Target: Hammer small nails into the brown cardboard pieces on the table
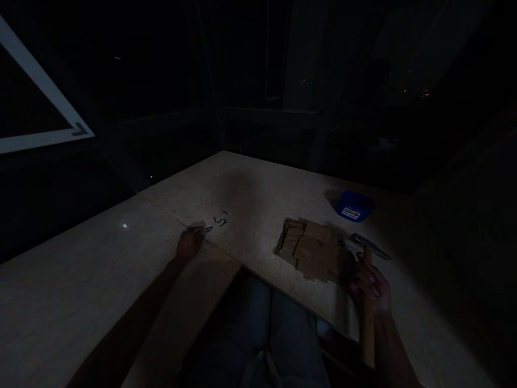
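Observation:
The scene is very dark. My left hand (189,243) rests on a pale wooden board (250,199), fingers pinched together at some small dark nails (218,221) lying on it; one thin nail seems to be in the pinch. My right hand (369,283) is wrapped round a wooden handle (367,328), apparently a hammer, whose head end points up toward the board. A flat stack of brown cardboard pieces (313,250) lies just left of my right hand.
A blue lidded tub (353,206) stands at the back right of the board. A dark flat tool (369,245) lies beside the cardboard. A second pale board (81,285) lies to the left. My legs (262,334) show in the gap below.

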`<state>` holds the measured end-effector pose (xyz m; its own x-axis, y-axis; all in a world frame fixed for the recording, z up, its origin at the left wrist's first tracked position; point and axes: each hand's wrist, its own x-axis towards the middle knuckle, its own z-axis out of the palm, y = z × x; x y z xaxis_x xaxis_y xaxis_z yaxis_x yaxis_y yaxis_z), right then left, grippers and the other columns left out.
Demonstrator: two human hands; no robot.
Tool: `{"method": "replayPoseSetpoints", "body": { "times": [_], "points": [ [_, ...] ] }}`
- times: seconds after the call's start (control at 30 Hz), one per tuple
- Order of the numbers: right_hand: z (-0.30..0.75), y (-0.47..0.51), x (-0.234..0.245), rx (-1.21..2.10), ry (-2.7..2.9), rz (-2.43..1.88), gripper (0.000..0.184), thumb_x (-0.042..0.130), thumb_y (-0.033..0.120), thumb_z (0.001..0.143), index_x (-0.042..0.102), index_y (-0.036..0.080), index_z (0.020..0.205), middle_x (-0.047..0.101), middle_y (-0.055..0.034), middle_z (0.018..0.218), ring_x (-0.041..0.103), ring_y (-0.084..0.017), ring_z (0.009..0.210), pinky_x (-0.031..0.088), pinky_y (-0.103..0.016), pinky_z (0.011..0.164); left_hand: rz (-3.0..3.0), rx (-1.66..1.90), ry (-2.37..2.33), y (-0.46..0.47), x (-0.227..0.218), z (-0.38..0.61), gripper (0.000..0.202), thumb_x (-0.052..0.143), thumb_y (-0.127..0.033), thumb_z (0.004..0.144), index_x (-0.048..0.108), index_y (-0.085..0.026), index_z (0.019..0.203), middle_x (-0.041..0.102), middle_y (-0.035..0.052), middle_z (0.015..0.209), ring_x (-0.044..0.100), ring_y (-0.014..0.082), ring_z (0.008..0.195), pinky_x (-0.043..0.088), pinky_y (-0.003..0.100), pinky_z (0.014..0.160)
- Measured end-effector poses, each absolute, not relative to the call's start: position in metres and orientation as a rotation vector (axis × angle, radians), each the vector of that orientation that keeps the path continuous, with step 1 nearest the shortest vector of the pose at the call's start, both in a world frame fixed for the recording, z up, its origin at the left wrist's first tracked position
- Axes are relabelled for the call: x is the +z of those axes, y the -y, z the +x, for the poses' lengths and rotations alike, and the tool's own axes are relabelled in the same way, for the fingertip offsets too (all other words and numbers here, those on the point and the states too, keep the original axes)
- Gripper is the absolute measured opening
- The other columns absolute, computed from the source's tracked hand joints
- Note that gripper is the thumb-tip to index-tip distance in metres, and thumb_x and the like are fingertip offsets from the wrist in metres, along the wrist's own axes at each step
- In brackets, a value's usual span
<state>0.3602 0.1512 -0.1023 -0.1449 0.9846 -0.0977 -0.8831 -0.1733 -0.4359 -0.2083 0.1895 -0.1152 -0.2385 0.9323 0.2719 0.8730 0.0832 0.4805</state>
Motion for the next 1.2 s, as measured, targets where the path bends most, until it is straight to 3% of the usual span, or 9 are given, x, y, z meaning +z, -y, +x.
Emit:
{"method": "replayPoseSetpoints", "body": {
  "times": [0.27,0.43,0.53,0.7,0.8,0.97,1.2],
  "points": [
    [0.358,-0.147,-0.099,1.685,0.3,-0.391,0.029,0.058,0.005,0.083,0.059,0.023,0.106,0.047,0.0114,0.055,0.031,-0.001,0.028,0.041,-0.011,0.031,1.857,0.851,-2.224,-0.211,-0.116,-0.206,0.031,0.046,-0.021,0.083,0.075,-0.016,0.094,0.072,0.0128,0.098,0.065,0.0268,0.1,0.05,0.042,0.098],
    [0.361,-0.149,-0.105,1.693,0.266,-0.348,0.03,0.059,0.005,0.084,0.059,0.02,0.109,0.05,0.0108,0.056,0.038,-0.002,0.029,0.047,-0.014,0.033,1.844,0.881,-2.203,-0.211,-0.115,-0.208,0.026,0.049,-0.022,0.081,0.074,-0.016,0.086,0.071,0.0123,0.097,0.065,0.0252,0.096,0.05,0.039,0.095],
    [0.364,-0.152,-0.11,1.717,0.318,-0.294,0.029,0.059,0.003,0.083,0.058,0.018,0.108,0.051,0.0112,0.057,0.042,-0.002,0.03,0.044,-0.012,0.032,1.818,0.916,-2.198,-0.209,-0.113,-0.207,0.024,0.049,-0.022,0.079,0.072,-0.016,0.081,0.072,0.0118,0.094,0.065,0.0249,0.096,0.05,0.039,0.095],
    [0.366,-0.153,-0.114,1.747,0.326,-0.253,0.024,0.055,0.005,0.09,0.057,0.018,0.11,0.052,0.0112,0.058,0.043,-0.001,0.032,0.049,-0.011,0.04,1.72,1.032,-2.205,-0.206,-0.105,-0.2,0.03,0.045,-0.032,0.084,0.069,-0.015,0.091,0.074,0.0128,0.101,0.068,0.0246,0.094,0.052,0.039,0.091],
    [0.365,-0.154,-0.114,1.752,0.363,-0.213,0.024,0.051,0.006,0.093,0.059,0.02,0.111,0.05,0.0104,0.059,0.042,-0.001,0.033,0.043,-0.009,0.035,1.68,1.135,-2.155,-0.206,-0.094,-0.187,0.035,0.047,-0.038,0.082,0.069,-0.014,0.096,0.075,0.0123,0.102,0.068,0.0244,0.093,0.054,0.037,0.087],
    [0.362,-0.157,-0.115,1.741,0.427,-0.245,0.019,0.053,0.011,0.094,0.06,0.021,0.109,0.046,0.0119,0.058,0.033,0.0,0.031,0.036,-0.008,0.032,1.592,1.321,-1.899,-0.214,-0.067,-0.146,0.035,0.056,-0.045,0.077,0.07,-0.016,0.093,0.075,0.0076,0.087,0.067,0.0218,0.076,0.055,0.032,0.071],
    [0.359,-0.158,-0.118,1.74,0.414,-0.197,0.017,0.05,0.013,0.097,0.058,0.02,0.11,0.048,0.0116,0.059,0.032,0.0,0.033,0.024,-0.007,0.03,1.425,1.311,-1.511,-0.227,-0.046,-0.053,0.038,0.065,-0.051,0.071,0.068,-0.017,0.088,0.071,0.0062,0.08,0.059,0.0145,0.057,0.045,0.026,0.051]
  ]
}}
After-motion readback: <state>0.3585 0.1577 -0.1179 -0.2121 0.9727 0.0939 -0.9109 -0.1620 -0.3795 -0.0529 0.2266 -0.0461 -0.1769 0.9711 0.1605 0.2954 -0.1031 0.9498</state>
